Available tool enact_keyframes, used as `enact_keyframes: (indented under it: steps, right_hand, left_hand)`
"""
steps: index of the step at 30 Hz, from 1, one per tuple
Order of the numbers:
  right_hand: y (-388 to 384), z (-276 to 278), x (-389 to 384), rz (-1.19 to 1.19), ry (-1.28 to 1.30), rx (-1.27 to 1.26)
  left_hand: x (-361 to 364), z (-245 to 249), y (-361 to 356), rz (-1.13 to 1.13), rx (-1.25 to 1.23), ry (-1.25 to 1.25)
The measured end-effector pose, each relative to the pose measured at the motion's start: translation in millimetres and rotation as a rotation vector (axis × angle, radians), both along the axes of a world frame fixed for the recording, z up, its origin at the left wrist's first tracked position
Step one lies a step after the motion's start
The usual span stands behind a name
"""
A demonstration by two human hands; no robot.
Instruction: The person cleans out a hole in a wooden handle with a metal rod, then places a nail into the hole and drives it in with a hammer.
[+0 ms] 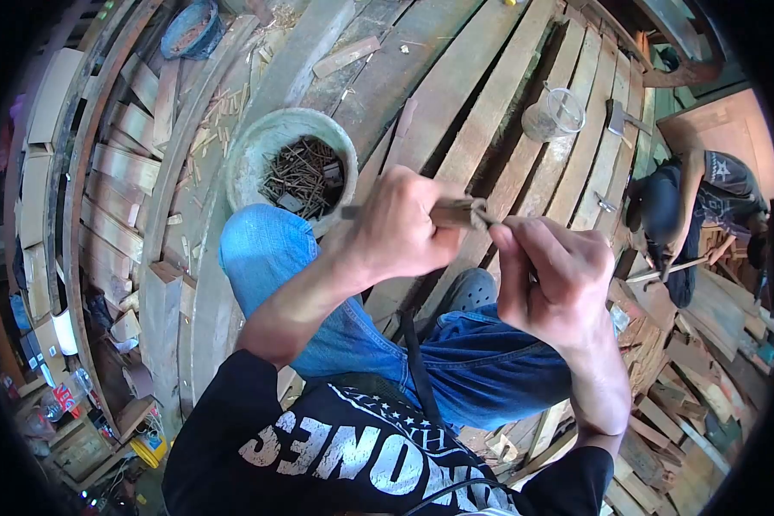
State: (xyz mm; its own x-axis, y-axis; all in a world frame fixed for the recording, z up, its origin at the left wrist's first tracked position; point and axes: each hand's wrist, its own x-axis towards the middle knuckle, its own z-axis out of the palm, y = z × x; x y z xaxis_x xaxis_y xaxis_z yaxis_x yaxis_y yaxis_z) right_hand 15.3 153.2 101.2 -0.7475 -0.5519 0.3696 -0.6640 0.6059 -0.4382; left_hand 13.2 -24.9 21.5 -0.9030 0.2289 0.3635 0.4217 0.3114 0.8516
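Observation:
My left hand (pixel 404 225) is closed in a fist around a short wooden stick (pixel 457 213). A blurred dark end of it sticks out on the far side of the fist. The fingers of my right hand (pixel 559 267) are closed in a pinch against the stick's right tip, and what lies between them is too small to make out. Below and left of my left hand, a round pale bucket (pixel 248 163) holds many rusty nails (pixel 305 176). My knees in blue jeans (pixel 490 365) are under both hands.
Long wooden planks (pixel 456 120) form the floor, with dark gaps between them. A clear plastic container (pixel 552 116) and a hatchet (pixel 617 119) stand beyond my right hand. Another person (pixel 705 193) bends at the right near scrap wood (pixel 705 387). A blue bucket (pixel 193 33) is top left.

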Motion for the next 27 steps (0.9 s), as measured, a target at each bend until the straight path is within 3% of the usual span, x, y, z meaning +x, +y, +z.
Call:
enact_keyframes:
  steps: [4,6,8,10,14,18,20,25,27]
  right_hand:
    - [1.1,10.0,0.1,0.123,0.074,0.035]
    - [4.6,13.7,-4.5,0.175,0.087,0.045]
    - [6.0,18.6,-7.9,0.283,0.001,0.095]
    - [4.7,18.3,-7.9,0.298,0.004,0.107]
    - [2.6,14.3,-7.1,0.31,-0.008,0.025]
    - [-3.7,5.6,-2.3,0.207,-0.072,-0.169]
    - [-4.8,10.8,0.9,0.18,-0.15,-0.105]
    - [-3.4,-1.7,1.7,0.168,-0.073,-0.183]
    - [-5.3,4.0,0.9,0.085,-0.026,-0.171]
  left_hand:
    - [4.0,6.3,-4.5,-0.142,0.1,-0.093]
    - [2.5,9.7,-11.5,-0.336,0.17,-0.191]
    - [-1.3,12.5,-18.4,-0.429,0.164,-0.215]
    - [-2.7,15.4,-25.9,-0.564,0.094,-0.408]
    - [-3.5,20.0,-29.8,-0.685,0.14,-0.526]
    - [-8.1,17.1,-32.2,-0.666,0.201,-0.552]
    - [-11.5,8.7,-33.4,-0.754,0.123,-0.385]
    - [-6.3,3.4,-20.2,-0.632,0.144,-0.31]
    - [-5.3,13.8,-8.3,-0.193,0.215,-0.085]
